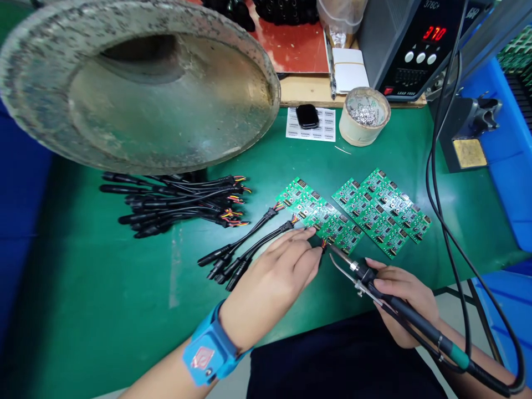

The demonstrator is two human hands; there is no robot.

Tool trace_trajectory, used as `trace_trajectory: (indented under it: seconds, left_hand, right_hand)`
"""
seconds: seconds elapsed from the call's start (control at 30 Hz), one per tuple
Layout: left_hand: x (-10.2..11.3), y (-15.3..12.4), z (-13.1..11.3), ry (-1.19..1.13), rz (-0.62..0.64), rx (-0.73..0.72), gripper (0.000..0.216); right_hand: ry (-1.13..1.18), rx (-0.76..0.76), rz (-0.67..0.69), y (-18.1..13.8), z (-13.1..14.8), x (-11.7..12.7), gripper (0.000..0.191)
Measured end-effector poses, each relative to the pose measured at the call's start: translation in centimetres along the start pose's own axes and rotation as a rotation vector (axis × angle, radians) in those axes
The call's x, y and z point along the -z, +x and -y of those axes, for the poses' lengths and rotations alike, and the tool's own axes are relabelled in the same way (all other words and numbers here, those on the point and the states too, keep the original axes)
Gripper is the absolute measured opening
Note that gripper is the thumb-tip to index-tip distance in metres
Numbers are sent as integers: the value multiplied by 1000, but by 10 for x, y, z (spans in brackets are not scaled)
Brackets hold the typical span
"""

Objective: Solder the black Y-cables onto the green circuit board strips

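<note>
My right hand (405,293) is wrapped round a soldering iron (368,276) with a thin solder feed tube clamped along it. The iron's tip meets the near edge of a green circuit board panel (310,202). My left hand (286,266), closed, pinches a black cable whose coloured wire ends (324,243) show at that same edge, beside the tip. Most of this cable lies hidden under the hand. Two black cables (257,224) stand with their wires at the panel's left part. Two more board panels (384,210) lie to the right, one overlapping the other.
A pile of black cables (178,199) lies left, below a big metal fume hood (166,111). At the back stand a tub of solder bits (364,117), a smartwatch-like black object (307,116) on a label sheet, and the soldering station (415,50). An iron holder (465,133) stands right, near hanging cords.
</note>
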State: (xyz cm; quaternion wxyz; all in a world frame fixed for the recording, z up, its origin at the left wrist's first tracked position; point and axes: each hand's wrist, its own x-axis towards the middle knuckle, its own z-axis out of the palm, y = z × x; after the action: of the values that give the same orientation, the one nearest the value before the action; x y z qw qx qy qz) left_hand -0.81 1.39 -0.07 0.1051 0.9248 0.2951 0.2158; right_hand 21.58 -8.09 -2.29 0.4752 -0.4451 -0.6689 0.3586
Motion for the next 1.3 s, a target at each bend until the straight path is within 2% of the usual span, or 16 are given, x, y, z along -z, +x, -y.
trace_trajectory:
  seconds: [0.37, 0.5, 0.63, 0.7, 0.77, 0.83, 0.9, 1.03, 1.07, 1.17, 1.23, 1.3]
  left_hand:
    - [1, 1, -1, -19, 13, 17, 14]
    - [1, 1, 0, -24, 9, 18, 13]
    - [2, 1, 4, -34, 51, 25, 16]
    - [3, 1, 7, -44, 77, 26, 20]
    - [6, 1, 11, -51, 72, 32, 20]
    - [14, -1, 18, -60, 38, 43, 18]
    - [25, -6, 28, -44, -52, 109, 16]
    - [49, -25, 63, 221, -327, 444, 15]
    - [51, -30, 74, 291, -329, 496, 17]
    - [50, -38, 99, 320, -225, 472, 19]
    - [46, -39, 106, 303, -200, 450, 20]
    - [47, -39, 104, 311, -234, 472, 18]
  right_hand:
    - [33, -43, -161, -1, 9, 1, 42]
    - [-53, -14, -214, 9, 11, -4, 43]
    - [-109, -72, -251, 17, 5, -15, 45]
    - [-131, -114, -244, 22, 0, -20, 41]
    - [-178, -129, -171, 28, -5, -24, 38]
    - [-226, -96, -77, 34, -7, -26, 40]
    - [-255, -35, -23, 37, -9, -26, 42]
    - [-304, 36, -31, 36, -9, -25, 42]
    - [-306, 35, -42, 35, -9, -26, 42]
    - [-265, -6, -89, 33, -9, -29, 41]
    - [-218, -60, -137, 33, -8, -32, 39]
    - [-161, -103, -191, 33, -7, -35, 36]
